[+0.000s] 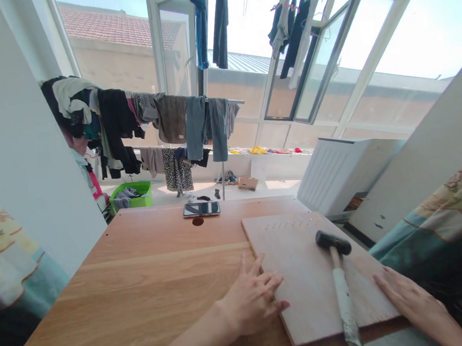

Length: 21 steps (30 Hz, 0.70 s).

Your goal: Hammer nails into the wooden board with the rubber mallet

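Observation:
A pale plywood board [302,263] lies flat on the right part of a wooden table [143,276]. My left hand [253,297] rests open on the table with its fingertips on the board's left edge. At the board's near right edge lies my right hand [412,298], fingers stretched flat. Between the hands, a rubber mallet [339,282] with a black head and a white handle lies on the board, handle pointing toward me. A row of small slots runs along the board's far edge.
A phone [201,209] lies at the table's far edge, by a round hole. Beyond stand a laundry rack [163,119] full of clothes, a green basket [132,195], a white appliance [343,172] and open windows. White wall panels and curtains flank both sides.

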Tool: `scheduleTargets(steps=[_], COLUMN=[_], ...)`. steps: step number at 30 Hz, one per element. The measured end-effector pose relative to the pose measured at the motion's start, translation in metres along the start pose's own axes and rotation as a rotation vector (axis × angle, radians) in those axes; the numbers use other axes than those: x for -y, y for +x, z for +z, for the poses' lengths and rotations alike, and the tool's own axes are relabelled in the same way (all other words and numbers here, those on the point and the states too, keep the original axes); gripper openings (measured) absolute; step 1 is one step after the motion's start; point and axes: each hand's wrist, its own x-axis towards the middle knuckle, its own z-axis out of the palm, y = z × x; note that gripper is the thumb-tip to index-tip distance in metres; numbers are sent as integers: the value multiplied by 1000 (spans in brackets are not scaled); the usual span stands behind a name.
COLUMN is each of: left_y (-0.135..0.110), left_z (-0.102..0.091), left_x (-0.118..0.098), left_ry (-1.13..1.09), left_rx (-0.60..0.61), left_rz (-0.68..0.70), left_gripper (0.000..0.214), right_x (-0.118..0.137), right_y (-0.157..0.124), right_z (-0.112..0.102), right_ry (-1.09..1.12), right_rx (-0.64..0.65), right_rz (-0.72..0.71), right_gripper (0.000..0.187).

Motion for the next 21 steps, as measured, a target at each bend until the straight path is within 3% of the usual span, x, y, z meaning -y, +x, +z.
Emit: scheduleTargets(steps=[5, 8, 10, 15, 16, 19, 20, 21], left_y=[3, -9, -27, -101, -117, -160, -173, -183], left_z=[2, -4, -14, -45, -49, -57, -59, -60], left_x=[-1, -1, 2, 19, 24, 37, 40, 43], left_ry=[47, 79, 106, 225, 260, 357, 383, 405], left_rx=[-28, -50, -64, -109, -120, -163, -166, -166], left_rz=[-16, -38, -72, -219, -252, -310, -326, -340], left_gripper=[50, 50, 47, 37, 36, 33, 33, 34], right_x=[-7, 11, 30, 108, 127, 188, 209, 229], right_y=[-7, -12, -19, -25, -21, 2, 12, 23], right_z=[18, 18, 12, -16, -22, -43, -51, -58], right_ry=[-72, -132, -148, -62, -41, 48, 133, 215], right_rx=[123, 119, 105, 92, 107, -3, -47, -10], right_rz=[64, 95, 17, -238, -235, -169, -244, -371], right_gripper=[45, 44, 45, 43, 39, 31, 32, 38])
